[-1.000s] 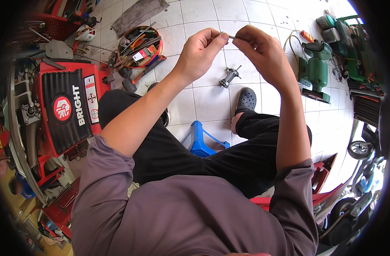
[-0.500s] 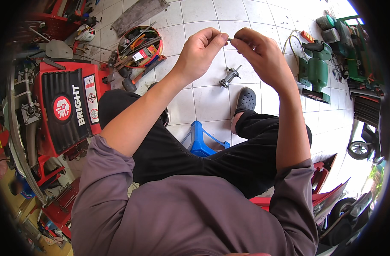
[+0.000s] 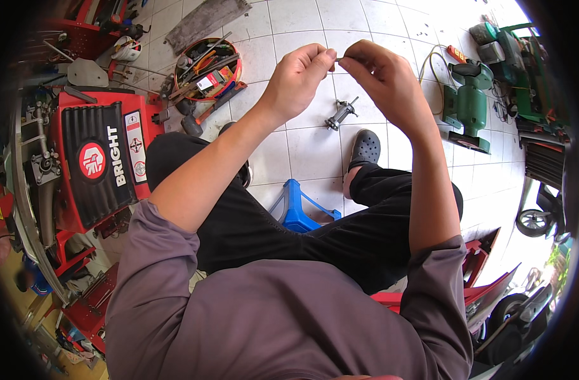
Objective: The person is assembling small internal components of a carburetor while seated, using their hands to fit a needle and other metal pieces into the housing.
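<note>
My left hand (image 3: 299, 77) is raised over the tiled floor, thumb and index finger pinched together. Just to its right, my right hand (image 3: 386, 79) is closed in the same way, fingers curled. A small, thin, dark piece (image 3: 338, 59) bridges the two sets of fingertips; most of it is covered, so its kind cannot be told. Below the hands, a grey metal mechanical part (image 3: 341, 114) with a rod poking out of one end lies on the floor, touched by neither hand.
A round orange-rimmed tub of tools (image 3: 240, 62) stands at the far left, with a hammer (image 3: 213, 107) beside it. To the right sits a green bench grinder (image 3: 472, 104). A red and black machine (image 3: 99, 158) is on the left. A blue stool (image 3: 295, 212) shows between my legs.
My right hand has moved slightly left and turned a little, bringing its fingertips closer to the left ones. The left hand has barely moved, and the floor items are unchanged.
</note>
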`<move>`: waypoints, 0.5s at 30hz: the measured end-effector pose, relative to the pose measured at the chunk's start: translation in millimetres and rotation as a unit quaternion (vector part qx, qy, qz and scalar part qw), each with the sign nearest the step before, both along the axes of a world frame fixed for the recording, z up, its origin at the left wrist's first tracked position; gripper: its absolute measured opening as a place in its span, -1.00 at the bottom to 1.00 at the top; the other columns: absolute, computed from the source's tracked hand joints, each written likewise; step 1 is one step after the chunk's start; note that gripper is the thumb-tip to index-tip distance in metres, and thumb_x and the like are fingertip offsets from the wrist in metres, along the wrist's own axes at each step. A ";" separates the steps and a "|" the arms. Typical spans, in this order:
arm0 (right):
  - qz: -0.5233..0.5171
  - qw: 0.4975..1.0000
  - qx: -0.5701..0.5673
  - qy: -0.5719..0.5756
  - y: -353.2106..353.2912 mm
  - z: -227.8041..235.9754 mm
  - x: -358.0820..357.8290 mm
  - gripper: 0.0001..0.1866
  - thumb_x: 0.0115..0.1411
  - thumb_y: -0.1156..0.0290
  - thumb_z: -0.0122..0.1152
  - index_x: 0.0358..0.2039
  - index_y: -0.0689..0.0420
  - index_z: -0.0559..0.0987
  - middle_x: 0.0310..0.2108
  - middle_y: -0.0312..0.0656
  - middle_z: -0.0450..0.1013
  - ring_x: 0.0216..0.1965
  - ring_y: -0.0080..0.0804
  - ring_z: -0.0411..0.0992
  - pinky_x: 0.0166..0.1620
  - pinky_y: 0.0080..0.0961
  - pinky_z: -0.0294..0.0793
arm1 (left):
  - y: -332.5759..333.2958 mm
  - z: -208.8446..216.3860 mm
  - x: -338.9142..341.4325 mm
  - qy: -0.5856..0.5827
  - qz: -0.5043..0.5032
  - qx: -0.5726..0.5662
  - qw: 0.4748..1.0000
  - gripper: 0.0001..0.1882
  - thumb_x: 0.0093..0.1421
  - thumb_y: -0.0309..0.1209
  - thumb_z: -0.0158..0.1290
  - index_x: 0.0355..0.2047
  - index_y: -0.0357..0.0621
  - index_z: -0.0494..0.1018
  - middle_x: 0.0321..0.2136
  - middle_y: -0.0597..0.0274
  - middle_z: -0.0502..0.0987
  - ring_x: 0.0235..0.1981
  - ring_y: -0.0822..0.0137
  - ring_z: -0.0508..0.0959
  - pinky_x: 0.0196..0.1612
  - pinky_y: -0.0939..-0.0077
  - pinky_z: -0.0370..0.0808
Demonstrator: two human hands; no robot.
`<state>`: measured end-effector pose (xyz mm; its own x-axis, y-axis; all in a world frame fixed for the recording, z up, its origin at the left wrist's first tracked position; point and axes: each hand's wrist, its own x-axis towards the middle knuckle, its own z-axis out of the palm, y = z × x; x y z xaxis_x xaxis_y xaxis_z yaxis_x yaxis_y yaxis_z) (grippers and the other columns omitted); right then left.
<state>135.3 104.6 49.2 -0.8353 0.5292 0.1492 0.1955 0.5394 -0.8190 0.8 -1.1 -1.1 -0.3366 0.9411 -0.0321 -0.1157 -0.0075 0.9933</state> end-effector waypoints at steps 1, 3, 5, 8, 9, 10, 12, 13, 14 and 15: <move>0.002 1.000 -0.008 0.018 0.0 -3.2 -0.3 -0.82 0.14 0.39 0.16 -0.39 0.28 0.51 -0.59 -0.06 0.42 -0.60 -0.33 0.35 -0.43 -0.48 0.36 | 0.2 -0.5 0.3 -0.002 0.001 0.000 1.000 -0.67 0.31 -0.14 -0.13 -0.40 -0.14 0.37 -0.68 0.57 0.19 -0.66 0.71 0.09 -0.62 0.78 0.05; 0.011 1.000 -0.003 0.022 -0.2 -4.2 -0.8 -0.82 0.13 0.40 0.16 -0.38 0.28 0.51 -0.56 -0.06 0.44 -0.58 -0.31 0.35 -0.42 -0.47 0.36 | 0.0 -1.7 -1.1 -0.007 -0.006 -0.009 1.000 -0.66 0.32 -0.13 -0.14 -0.45 -0.12 0.36 -0.69 0.57 0.18 -0.67 0.70 0.09 -0.63 0.77 0.05; 0.015 1.000 0.003 0.017 -1.0 -3.4 -1.2 -0.82 0.13 0.40 0.17 -0.39 0.28 0.50 -0.54 -0.05 0.44 -0.57 -0.29 0.36 -0.41 -0.46 0.36 | -0.5 -1.2 -1.6 -0.014 -0.013 -0.016 1.000 -0.64 0.32 -0.11 -0.16 -0.48 -0.09 0.34 -0.69 0.56 0.17 -0.68 0.69 0.08 -0.64 0.77 0.04; 0.014 1.000 0.012 0.000 -2.4 -1.9 -2.0 -0.82 0.13 0.40 0.17 -0.39 0.28 0.50 -0.54 -0.06 0.45 -0.57 -0.27 0.36 -0.41 -0.45 0.37 | -1.2 0.6 -1.4 -0.031 -0.020 -0.023 0.999 -0.63 0.32 -0.11 -0.17 -0.52 -0.07 0.31 -0.70 0.54 0.17 -0.70 0.68 0.08 -0.65 0.75 0.04; 0.013 1.000 0.013 -0.002 -2.7 -2.2 -2.1 -0.82 0.13 0.40 0.17 -0.39 0.28 0.50 -0.54 -0.06 0.45 -0.56 -0.27 0.36 -0.41 -0.45 0.37 | -1.3 1.3 -1.5 -0.037 -0.020 -0.028 0.999 -0.63 0.32 -0.11 -0.17 -0.53 -0.06 0.31 -0.70 0.54 0.17 -0.70 0.67 0.08 -0.65 0.74 0.05; 0.012 1.000 0.015 -0.004 -2.9 -2.3 -2.0 -0.83 0.13 0.40 0.17 -0.39 0.28 0.49 -0.54 -0.06 0.45 -0.56 -0.27 0.36 -0.41 -0.44 0.37 | -1.2 2.1 -1.4 -0.043 -0.021 -0.033 0.998 -0.64 0.32 -0.12 -0.17 -0.54 -0.05 0.30 -0.71 0.53 0.17 -0.71 0.67 0.08 -0.65 0.74 0.05; 0.014 1.000 0.015 -0.007 -2.9 -2.3 -1.8 -0.83 0.13 0.41 0.17 -0.38 0.27 0.49 -0.53 -0.06 0.45 -0.56 -0.27 0.36 -0.41 -0.45 0.37 | -1.4 6.5 -0.7 -0.061 -0.018 -0.047 0.997 -0.65 0.32 -0.14 -0.17 -0.54 -0.05 0.31 -0.70 0.53 0.18 -0.70 0.66 0.09 -0.64 0.72 0.07; 0.015 1.000 0.014 -0.009 -2.9 -2.3 -1.8 -0.83 0.12 0.41 0.17 -0.38 0.27 0.49 -0.53 -0.07 0.45 -0.56 -0.27 0.37 -0.41 -0.45 0.37 | -1.7 7.7 -0.2 -0.071 -0.016 -0.054 0.996 -0.66 0.32 -0.15 -0.17 -0.54 -0.05 0.31 -0.70 0.52 0.18 -0.70 0.66 0.09 -0.64 0.72 0.07; 0.018 1.000 0.014 -0.010 -3.2 -1.5 -1.8 -0.84 0.12 0.42 0.17 -0.37 0.26 0.49 -0.53 -0.07 0.46 -0.55 -0.27 0.38 -0.40 -0.45 0.38 | -1.9 7.6 0.3 -0.073 -0.015 -0.056 0.996 -0.67 0.31 -0.16 -0.17 -0.53 -0.05 0.32 -0.70 0.52 0.19 -0.70 0.66 0.10 -0.64 0.72 0.08; 0.021 1.000 0.014 -0.011 -3.6 0.1 -1.9 -0.84 0.11 0.43 0.17 -0.37 0.26 0.48 -0.53 -0.07 0.46 -0.55 -0.27 0.38 -0.40 -0.45 0.38 | -2.1 7.3 0.8 -0.076 -0.013 -0.058 0.995 -0.68 0.31 -0.17 -0.17 -0.53 -0.05 0.32 -0.70 0.52 0.20 -0.70 0.66 0.11 -0.63 0.72 0.09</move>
